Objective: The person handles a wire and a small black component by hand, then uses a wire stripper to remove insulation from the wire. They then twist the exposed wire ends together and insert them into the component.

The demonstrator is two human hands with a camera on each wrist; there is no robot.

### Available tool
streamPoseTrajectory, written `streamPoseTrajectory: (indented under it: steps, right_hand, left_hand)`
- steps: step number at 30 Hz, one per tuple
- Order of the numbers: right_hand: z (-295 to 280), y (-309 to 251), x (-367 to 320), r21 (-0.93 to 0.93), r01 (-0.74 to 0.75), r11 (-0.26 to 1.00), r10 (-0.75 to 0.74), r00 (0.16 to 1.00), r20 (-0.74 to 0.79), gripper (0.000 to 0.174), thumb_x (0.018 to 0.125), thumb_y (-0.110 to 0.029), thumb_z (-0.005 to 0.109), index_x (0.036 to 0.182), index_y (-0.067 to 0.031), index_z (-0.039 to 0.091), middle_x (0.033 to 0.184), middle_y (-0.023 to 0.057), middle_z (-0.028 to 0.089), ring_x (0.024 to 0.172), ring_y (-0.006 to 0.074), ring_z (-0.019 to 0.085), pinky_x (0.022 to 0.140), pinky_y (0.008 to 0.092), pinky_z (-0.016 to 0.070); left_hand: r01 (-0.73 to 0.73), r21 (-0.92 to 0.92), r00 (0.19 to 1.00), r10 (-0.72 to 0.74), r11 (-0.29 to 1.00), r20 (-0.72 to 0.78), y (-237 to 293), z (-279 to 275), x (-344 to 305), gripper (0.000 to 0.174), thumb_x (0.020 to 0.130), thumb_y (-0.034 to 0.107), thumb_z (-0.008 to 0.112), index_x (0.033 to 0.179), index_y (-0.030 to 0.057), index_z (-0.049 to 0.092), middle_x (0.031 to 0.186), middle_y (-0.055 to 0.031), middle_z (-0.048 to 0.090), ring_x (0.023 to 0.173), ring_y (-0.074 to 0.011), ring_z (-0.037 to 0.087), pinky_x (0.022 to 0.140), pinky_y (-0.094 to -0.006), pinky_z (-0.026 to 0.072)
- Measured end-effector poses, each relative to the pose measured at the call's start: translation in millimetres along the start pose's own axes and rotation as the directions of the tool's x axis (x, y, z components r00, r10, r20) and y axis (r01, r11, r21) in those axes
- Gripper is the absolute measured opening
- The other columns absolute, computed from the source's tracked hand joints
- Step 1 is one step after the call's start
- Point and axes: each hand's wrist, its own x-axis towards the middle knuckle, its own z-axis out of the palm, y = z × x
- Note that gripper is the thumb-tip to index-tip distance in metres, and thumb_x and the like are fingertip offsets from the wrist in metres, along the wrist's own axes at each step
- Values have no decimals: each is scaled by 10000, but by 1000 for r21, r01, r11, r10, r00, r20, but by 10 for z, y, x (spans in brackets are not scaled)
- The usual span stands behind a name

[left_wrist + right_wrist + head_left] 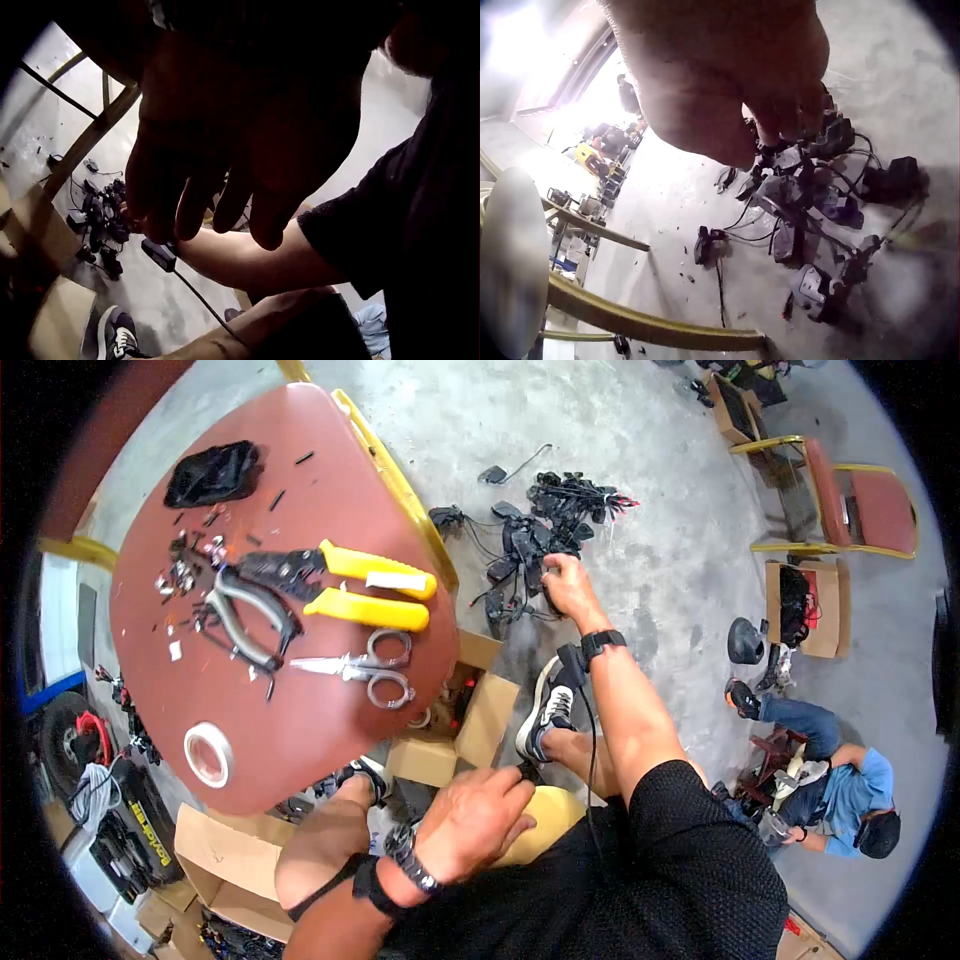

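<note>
My right hand [572, 588] reaches down to a pile of black plastic parts with cables [530, 540] on the floor. In the right wrist view its thumb and fingers [780, 124] overlap the pile's near parts [784, 191]; I cannot tell whether they grip one. My left hand [475, 815] hovers above my lap, beside a yellow seat [545, 825], its fingers hanging loosely with nothing seen in them. On the reddish-brown table [330, 490] lie yellow-handled wire strippers [370, 585], grey-handled pliers [240, 625], scissors [365, 668] and a roll of white tape [209, 754].
An open cardboard box [425, 755] stands under the table edge, another [225, 850] by my left leg. A black tray [212, 475] and scraps lie on the table. To the right are a chair [835, 500], a box [825, 610] and a seated person [840, 790].
</note>
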Motion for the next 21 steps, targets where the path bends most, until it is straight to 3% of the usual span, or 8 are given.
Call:
streamPoseTrajectory:
  steps: [3,6,8,11,14,18,19,21]
  right_hand:
    - [141,82,284,42,10,999,-12,999,45,302,830,-138,637,1115,-65,704,1215,210,632,1167,373,577,1020,431,450]
    - [430,289,384,7,45,999,-46,995,92,335,842,-132,626,1166,-85,695,1322,207,585,1277,361,504,1101,452,373]
    - [608,413,439,-45,115,992,-112,992,57,312,844,-139,618,1138,-86,709,1291,188,612,1214,379,553,1059,434,422]
    - [599,358,502,4,108,994,-108,990,89,241,862,-145,603,1050,-71,735,1199,134,667,1145,335,603,1008,420,461]
    - [473,218,458,36,92,995,-90,995,-42,245,860,-148,603,1045,-55,733,1162,148,677,1093,338,627,984,414,480]
    - [75,128,508,348,-24,937,75,988,-132,273,868,-147,626,1092,-21,719,1150,150,688,1084,269,652,941,361,502]
    - [-56,67,512,482,-83,872,159,980,-121,271,871,-134,644,1100,-8,719,1091,113,717,1031,201,667,898,316,513]
    - [-403,-88,523,580,-71,812,208,962,-174,262,872,-121,647,1092,2,721,1032,88,727,949,161,667,848,295,521]
  left_hand:
    - [59,-85,996,-53,995,71,-29,-121,27,345,847,257,710,1095,45,599,1077,-136,605,969,-350,616,819,-422,513]
    - [85,-159,996,-83,984,18,-63,-125,19,359,846,247,718,1120,56,587,1128,-143,604,1003,-356,619,841,-423,515]
    - [100,-175,995,-96,979,30,-99,-118,40,396,840,251,729,1148,59,572,1163,-147,600,1014,-358,619,850,-427,517]
    - [113,-190,994,-113,975,9,-115,-132,66,404,837,250,733,1154,59,573,1159,-145,600,1003,-355,621,845,-427,517]
    - [118,-192,993,-118,974,13,-95,-179,101,394,837,251,735,1144,56,582,1157,-144,605,992,-354,623,838,-426,518]
    - [92,-181,995,-99,979,-28,-18,-198,62,361,839,239,733,1115,47,600,1133,-146,622,976,-356,626,824,-422,521]
    - [78,-173,995,-89,982,-52,8,-204,49,354,838,233,734,1108,44,605,1127,-149,626,973,-358,627,820,-421,523]
    - [71,-114,994,-80,991,-74,43,-194,40,345,836,214,735,1104,39,608,1126,-157,630,972,-360,628,814,-417,524]
